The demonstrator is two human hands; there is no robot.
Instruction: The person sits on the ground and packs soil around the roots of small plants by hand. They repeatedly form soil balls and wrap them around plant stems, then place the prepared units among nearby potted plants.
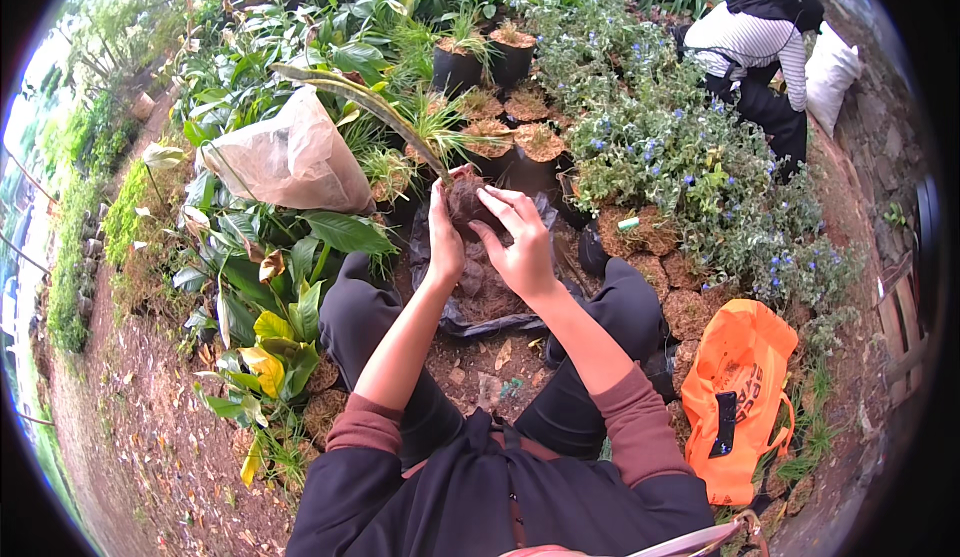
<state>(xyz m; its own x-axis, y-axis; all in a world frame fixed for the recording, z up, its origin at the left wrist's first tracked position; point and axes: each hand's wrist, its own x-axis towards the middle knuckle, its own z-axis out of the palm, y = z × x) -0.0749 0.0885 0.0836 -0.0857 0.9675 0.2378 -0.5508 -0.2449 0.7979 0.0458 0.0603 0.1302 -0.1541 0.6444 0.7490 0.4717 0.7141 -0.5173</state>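
Two forearms reaching forward, left hand and right hand cupped around root ball, fingers gripping soil

Both hands — left hand, right hand — clasp a plant's root ball.

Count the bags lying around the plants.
3: a clear plastic bag left of the hands, an orange bag at right, a white sack far right. Foliage may hide others.

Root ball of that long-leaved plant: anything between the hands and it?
Nothing visible. The left hand and right hand both already touch the root ball, held above the black plastic sheet with loose soil.
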